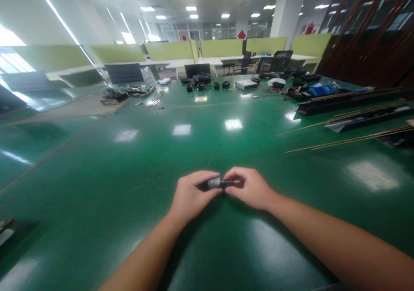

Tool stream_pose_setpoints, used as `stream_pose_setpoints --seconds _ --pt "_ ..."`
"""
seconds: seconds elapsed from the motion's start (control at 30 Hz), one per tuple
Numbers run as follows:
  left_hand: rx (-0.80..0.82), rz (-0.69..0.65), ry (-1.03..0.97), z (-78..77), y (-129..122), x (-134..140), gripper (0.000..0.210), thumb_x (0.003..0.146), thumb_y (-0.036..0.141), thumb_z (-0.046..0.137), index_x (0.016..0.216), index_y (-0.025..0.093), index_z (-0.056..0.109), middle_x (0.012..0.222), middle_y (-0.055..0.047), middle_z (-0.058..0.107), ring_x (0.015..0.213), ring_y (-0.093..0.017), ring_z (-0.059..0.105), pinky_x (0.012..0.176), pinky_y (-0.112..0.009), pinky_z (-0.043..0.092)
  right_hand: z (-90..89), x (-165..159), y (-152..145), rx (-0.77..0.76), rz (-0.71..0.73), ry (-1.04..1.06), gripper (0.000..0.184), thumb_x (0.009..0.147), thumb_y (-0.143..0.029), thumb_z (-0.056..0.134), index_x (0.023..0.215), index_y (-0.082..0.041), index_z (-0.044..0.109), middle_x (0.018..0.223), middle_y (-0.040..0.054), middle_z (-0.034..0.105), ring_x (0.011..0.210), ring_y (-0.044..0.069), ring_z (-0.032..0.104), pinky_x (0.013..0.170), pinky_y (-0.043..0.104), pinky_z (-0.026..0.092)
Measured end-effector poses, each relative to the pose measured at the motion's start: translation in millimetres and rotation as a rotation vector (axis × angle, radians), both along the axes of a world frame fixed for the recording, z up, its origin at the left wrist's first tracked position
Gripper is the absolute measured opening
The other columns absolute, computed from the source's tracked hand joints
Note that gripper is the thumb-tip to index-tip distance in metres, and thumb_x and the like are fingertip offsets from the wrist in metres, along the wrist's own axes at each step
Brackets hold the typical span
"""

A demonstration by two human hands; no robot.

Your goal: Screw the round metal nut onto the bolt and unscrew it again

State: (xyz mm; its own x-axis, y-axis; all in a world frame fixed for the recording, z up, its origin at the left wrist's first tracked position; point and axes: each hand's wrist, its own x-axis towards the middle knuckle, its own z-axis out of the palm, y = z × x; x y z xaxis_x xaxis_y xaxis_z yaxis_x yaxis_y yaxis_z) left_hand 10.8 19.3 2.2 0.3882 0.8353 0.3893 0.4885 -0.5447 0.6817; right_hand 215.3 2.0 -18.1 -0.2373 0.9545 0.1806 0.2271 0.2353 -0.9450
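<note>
Just above the green tabletop, near the middle of the view, a small grey and black cylinder (214, 183) lies level between my two hands. My left hand (191, 192) is closed around its smooth grey end, thumb and fingers pinching it. The darker, ridged end is gripped by my right hand (250, 187), with the fingertips curled round it. The fingertips of both hands almost meet at the joint between the two parts. My palms and fingers hide the outer ends, so its exact kind cannot be told.
Shiny green tabletop (181, 153) spreads all around. Thin yellowish rods (349, 143) and black channel pieces (352, 103) stick in from the right. Along the far edge sit a white box (246, 84), a blue item (322, 88) and loose parts (139, 90). A small object (5, 230) lies far left.
</note>
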Motion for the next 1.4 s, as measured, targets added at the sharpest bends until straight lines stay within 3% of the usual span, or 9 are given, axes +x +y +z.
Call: stream_pose_setpoints --seconds 1.4 --pt "0.041 -0.014 0.017 -0.2 -1.3 -0.2 0.022 0.075 0.028 0.078 0.097 0.024 0.075 0.096 -0.002 0.075 0.087 -0.019 0.071 0.082 -0.029 0.057 5.2 1.1 -2.3 0.031 -0.053 -0.131 0.008 0.078 -0.023 0.069 0.082 -0.016 0.069 0.078 0.002 0.07 0.071 0.015 0.061 0.066 0.024 0.046"
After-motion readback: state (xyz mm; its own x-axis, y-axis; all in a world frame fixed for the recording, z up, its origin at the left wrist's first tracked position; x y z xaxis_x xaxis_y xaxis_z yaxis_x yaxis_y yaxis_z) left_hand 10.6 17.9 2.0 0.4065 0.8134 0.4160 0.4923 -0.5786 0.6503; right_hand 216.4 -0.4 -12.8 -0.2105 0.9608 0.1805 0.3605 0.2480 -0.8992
